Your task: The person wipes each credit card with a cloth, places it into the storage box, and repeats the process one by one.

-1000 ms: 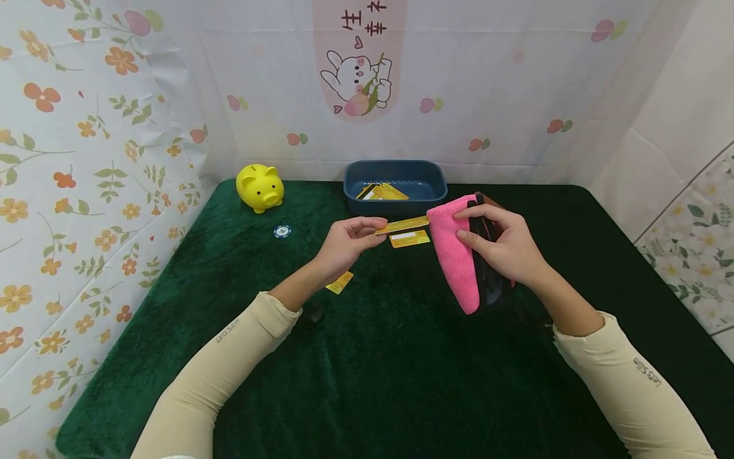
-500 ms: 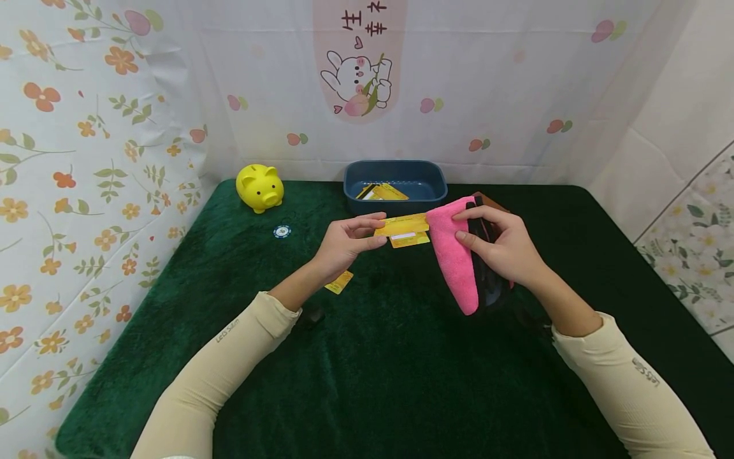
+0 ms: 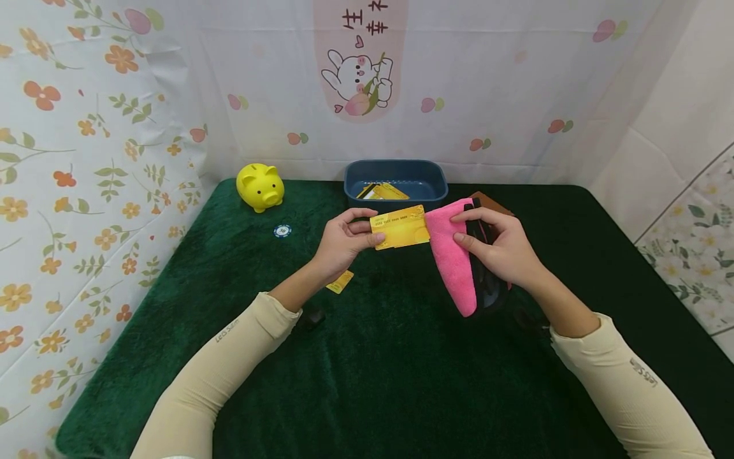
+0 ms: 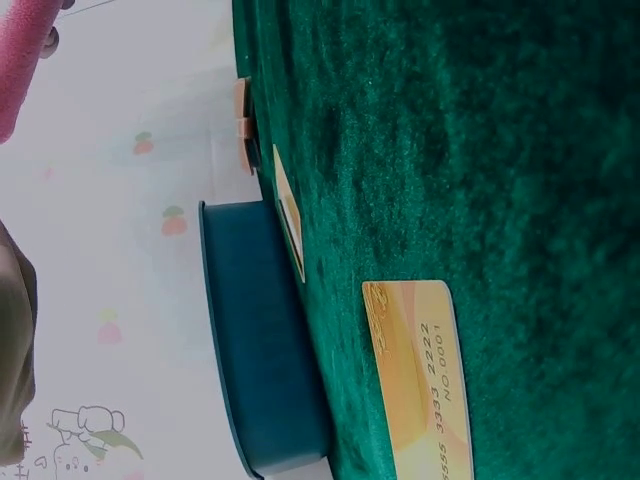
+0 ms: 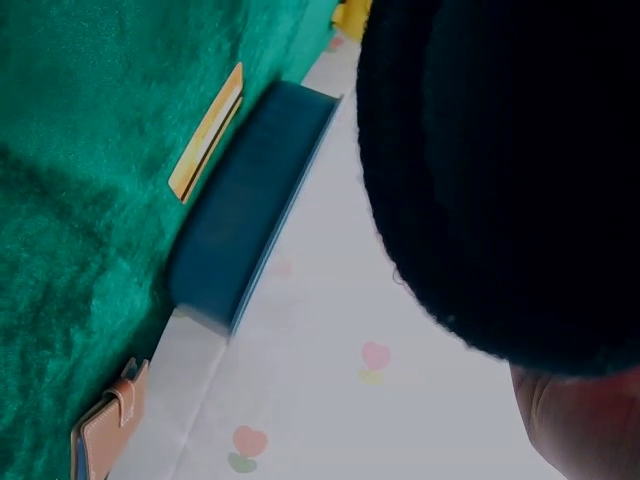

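In the head view my left hand (image 3: 341, 243) pinches the left end of a yellow bank card (image 3: 400, 227) between thumb and fingers, its printed face toward me. The card's right end meets the edge of a fuzzy pink cloth piece with a black side (image 3: 453, 255). My right hand (image 3: 507, 247) grips that piece near its top, thumb in front. Its dark side fills much of the right wrist view (image 5: 500, 180). Another yellow card (image 4: 415, 375) lies on the green cloth below my left hand. A further card (image 5: 207, 135) lies before the bin, hidden in the head view.
A blue bin (image 3: 395, 204) with several yellow cards inside stands at the back. Left of it are a yellow piggy bank (image 3: 260, 188) and a poker chip (image 3: 282, 231). A brown wallet (image 5: 112, 425) lies right of the bin, partly behind the pink piece.
The held card has tilted from nearly edge-on to face me and now covers the card lying behind it. Both hands keep their hold; the pink piece has shifted only slightly.
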Demonstrator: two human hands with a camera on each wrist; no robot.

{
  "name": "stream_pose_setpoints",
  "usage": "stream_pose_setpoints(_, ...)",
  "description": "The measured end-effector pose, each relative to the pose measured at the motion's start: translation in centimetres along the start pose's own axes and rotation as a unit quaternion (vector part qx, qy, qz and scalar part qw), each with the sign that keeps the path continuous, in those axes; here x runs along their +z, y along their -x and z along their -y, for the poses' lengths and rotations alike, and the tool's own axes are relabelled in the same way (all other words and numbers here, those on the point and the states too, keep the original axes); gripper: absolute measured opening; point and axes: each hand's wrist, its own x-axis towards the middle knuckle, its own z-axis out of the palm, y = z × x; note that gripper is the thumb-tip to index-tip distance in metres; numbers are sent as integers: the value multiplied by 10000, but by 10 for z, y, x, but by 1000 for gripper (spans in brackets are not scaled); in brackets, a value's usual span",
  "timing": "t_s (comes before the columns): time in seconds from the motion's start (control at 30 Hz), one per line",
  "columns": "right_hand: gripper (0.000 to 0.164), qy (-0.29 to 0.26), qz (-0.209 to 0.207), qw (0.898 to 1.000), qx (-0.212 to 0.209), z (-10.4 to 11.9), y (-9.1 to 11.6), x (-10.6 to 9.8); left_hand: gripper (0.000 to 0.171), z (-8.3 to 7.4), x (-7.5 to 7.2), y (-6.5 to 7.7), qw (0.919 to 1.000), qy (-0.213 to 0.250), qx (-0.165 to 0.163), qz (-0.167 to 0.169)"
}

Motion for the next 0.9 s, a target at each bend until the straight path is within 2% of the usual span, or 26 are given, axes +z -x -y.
stream_pose_setpoints(0.2, 26, -33, 9, 10000, 51, 0, 1, 2, 44, -2, 1, 0, 9997, 3, -80, -229)
stream_pose_setpoints(0.4, 25, -6, 8, 10000, 56, 1, 1, 2, 47, -6, 1, 2, 9993, -194, -173, -283)
stream_pose_setpoints(0.53, 25, -15, -23, 10000, 46, 0, 1, 2, 48, -7, 0, 2, 9994, -149, -297, -38)
stream_pose_setpoints(0.73, 27, -29, -17, 10000, 14, -2, 0, 1, 50, -10, -3, 5, 9959, -700, -251, 519)
stream_pose_setpoints(0.8, 26, -36, -19, 10000, 20, -2, 0, 1, 50, -10, -3, 5, 9955, -726, -285, 540)
stream_pose_setpoints(0.9, 25, -44, -5, 10000, 33, -2, 0, 2, 46, -10, -2, 6, 9968, -568, -383, 403)
